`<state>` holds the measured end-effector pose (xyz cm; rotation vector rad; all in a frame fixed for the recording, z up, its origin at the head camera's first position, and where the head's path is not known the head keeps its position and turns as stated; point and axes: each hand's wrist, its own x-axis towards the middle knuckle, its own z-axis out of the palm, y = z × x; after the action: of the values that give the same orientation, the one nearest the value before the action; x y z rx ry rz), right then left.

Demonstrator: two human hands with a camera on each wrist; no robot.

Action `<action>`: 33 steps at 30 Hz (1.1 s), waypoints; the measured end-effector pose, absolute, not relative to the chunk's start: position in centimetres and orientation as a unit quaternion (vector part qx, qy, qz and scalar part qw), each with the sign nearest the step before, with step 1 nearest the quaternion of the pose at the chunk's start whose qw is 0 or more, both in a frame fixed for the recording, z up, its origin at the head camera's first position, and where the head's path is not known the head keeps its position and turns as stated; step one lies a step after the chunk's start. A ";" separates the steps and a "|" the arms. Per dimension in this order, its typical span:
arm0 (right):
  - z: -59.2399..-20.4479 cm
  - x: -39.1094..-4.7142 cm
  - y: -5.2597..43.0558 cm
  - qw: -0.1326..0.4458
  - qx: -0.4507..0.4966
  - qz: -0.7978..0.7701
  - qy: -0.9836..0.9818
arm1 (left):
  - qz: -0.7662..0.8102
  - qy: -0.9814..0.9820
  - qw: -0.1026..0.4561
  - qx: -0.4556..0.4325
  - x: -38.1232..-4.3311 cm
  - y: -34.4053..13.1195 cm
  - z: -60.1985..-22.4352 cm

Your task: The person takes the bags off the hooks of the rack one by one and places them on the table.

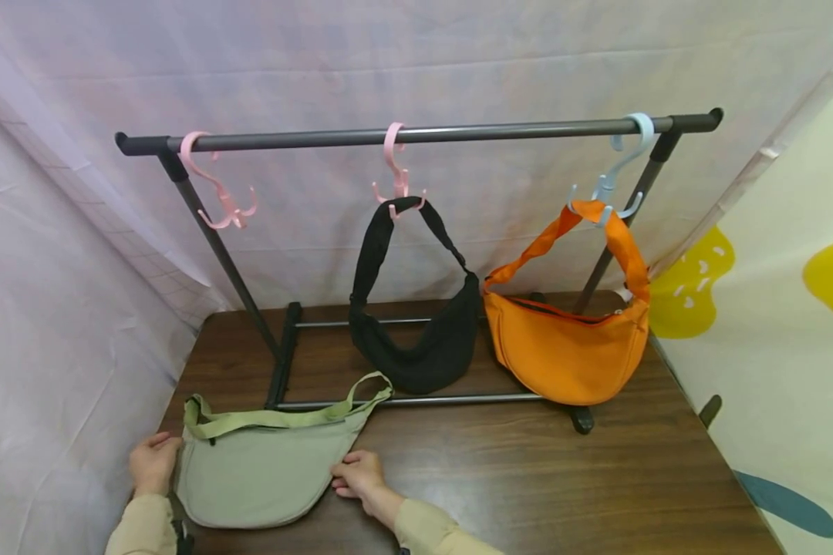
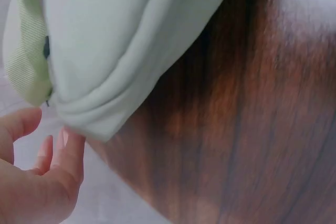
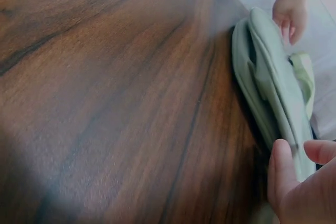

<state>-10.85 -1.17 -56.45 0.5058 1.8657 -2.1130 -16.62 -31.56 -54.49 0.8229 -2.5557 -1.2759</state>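
Note:
A sage-green crescent shoulder bag [image 1: 264, 478] lies on the table at the front left, its light green strap [image 1: 271, 418] along the top edge. At the bag's left end is my left hand [image 1: 154, 462]. In the left wrist view the fingertips [image 2: 65, 137] of that hand touch the bag's corner, with the thumb apart from them. My right hand [image 1: 361, 478] is at the bag's right lower edge. From the right wrist, its fingers [image 3: 283, 166] extend along one side of the bag's edge and the thumb is on the other side, not closed round it.
A dark metal rack [image 1: 305, 139] stands behind on the brown table [image 1: 500, 478]. On its bar hang a bare pink hook [image 1: 215, 185], a second pink hook [image 1: 397, 166] carrying a black bag [image 1: 423, 358], and a light blue hook [image 1: 621, 166] carrying an orange bag [image 1: 572, 351].

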 end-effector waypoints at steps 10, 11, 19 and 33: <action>-54.2 -11.4 1.7 0.133 0.080 -0.691 0.705 | -0.371 -0.896 0.128 0.211 -17.5 -30.6 -50.8; -53.9 -11.6 2.1 0.120 0.056 -0.680 0.721 | -0.365 -0.901 0.129 0.198 -17.7 -30.2 -50.1; -51.0 -12.8 6.0 0.008 -0.125 -0.466 0.876 | -0.334 -0.920 0.207 0.000 -18.6 -25.7 -43.3; -46.7 -13.9 10.5 -0.100 -0.184 -0.258 0.943 | -0.235 -0.843 0.353 -0.330 -20.7 -18.3 -36.3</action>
<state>-13.87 10.52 -46.70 -0.6181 3.1675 -0.8659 -20.74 -18.28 -36.28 -0.8525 -2.1811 -0.6074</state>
